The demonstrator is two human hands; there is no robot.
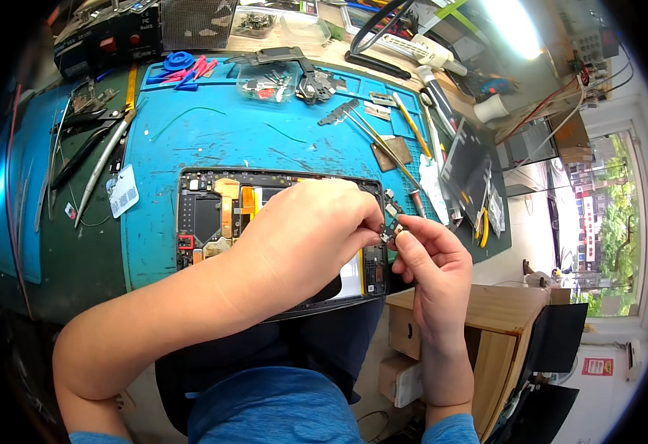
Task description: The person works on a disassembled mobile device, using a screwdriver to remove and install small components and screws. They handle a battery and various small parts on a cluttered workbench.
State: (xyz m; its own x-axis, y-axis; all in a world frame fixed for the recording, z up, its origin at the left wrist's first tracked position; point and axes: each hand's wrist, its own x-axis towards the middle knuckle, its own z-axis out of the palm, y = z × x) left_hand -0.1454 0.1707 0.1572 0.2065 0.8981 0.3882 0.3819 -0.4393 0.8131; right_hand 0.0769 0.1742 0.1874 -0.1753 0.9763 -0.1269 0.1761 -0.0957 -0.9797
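An opened tablet [207, 214] lies on the blue work mat [265, 152] at its near edge, with its inner parts, orange ribbon cables and a pale battery showing. My left hand [309, 222] reaches across the tablet, hiding much of its middle. Its thumb and forefinger are pinched at the tablet's right edge on a small dark circuit board [391, 211] with metal bits. From the right, my right hand [429, 259] grips the same board between thumb and fingers. The fingertips of both hands nearly meet, and they cover part of the board.
Tweezers [387, 144], a yellow-handled tool [411, 124] and a flat black panel [466, 174] lie to the right. Pliers [87, 155] rest at the left. Behind are a clear box of small parts [266, 83], blue and pink pry tools [191, 70] and a black bench device [109, 41].
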